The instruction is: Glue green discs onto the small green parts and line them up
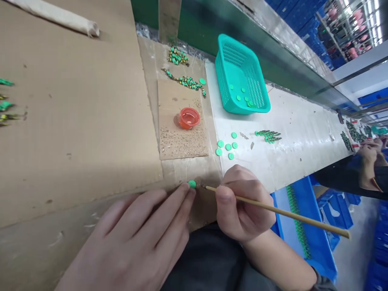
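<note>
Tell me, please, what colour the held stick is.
The stick is yellowish tan, seen in the head view.

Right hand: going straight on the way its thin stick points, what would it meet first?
The stick in the right hand would likely first meet the green disc at the fingertips of the left hand; height is unclear from one view.

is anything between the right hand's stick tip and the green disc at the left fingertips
Nothing visible: the thin stick in the right hand points at the green disc, leaving a small open gap.
</note>
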{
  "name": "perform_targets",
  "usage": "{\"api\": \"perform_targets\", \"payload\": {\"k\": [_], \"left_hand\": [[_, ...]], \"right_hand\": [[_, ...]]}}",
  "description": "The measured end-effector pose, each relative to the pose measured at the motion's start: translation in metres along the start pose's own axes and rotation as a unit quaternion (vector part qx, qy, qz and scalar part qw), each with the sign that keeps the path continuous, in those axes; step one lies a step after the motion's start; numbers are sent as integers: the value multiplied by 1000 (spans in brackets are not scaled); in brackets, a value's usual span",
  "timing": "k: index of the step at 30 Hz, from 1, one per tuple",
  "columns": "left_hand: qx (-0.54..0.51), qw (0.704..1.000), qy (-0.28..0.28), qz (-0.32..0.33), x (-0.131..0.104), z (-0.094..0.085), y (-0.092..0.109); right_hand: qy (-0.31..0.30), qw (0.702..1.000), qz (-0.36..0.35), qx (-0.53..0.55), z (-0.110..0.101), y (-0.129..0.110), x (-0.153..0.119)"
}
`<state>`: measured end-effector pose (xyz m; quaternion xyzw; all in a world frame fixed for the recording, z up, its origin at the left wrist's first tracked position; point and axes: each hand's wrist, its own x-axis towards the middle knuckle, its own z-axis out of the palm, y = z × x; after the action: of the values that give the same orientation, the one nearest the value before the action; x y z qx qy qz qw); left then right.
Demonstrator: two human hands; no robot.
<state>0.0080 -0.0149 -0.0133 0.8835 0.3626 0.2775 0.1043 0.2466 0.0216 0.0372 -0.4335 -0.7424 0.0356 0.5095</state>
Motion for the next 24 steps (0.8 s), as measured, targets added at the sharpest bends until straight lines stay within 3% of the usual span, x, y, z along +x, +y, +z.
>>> {"api": "perform_targets", "payload": {"k": [15,24], "left_hand": [[17,1000,5,20,6,-2,2],[-16,1000,4,-14,0,-1,4]], "right_hand": [[-39,999,-23,22,2,2,2],[-54,998,-14,30,1,2,3]]}}
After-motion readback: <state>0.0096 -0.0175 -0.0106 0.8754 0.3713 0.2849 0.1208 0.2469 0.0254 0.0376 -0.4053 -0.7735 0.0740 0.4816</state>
